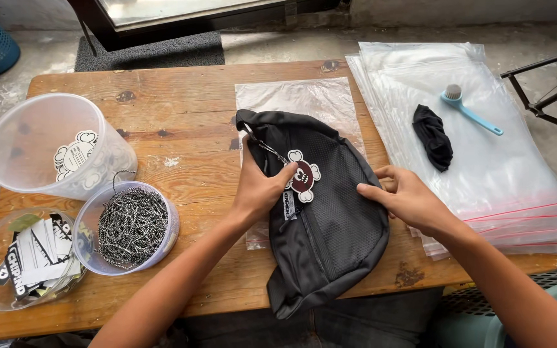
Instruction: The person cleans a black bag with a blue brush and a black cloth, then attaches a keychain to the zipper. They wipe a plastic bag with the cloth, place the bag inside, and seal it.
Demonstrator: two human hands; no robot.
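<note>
Black bag (330, 225) lying mid-table, hanging over the near edge. Left hand (260, 188) pinching the tag (303, 175) on its chain; right hand (407, 196) open, fingertips pressing the mesh. Best kept flat and steady — chain slack, no tugging.

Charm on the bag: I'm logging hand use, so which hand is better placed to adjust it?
Left hand: its fingertips already touch the charm; right hand rests on the bag edge.
</note>
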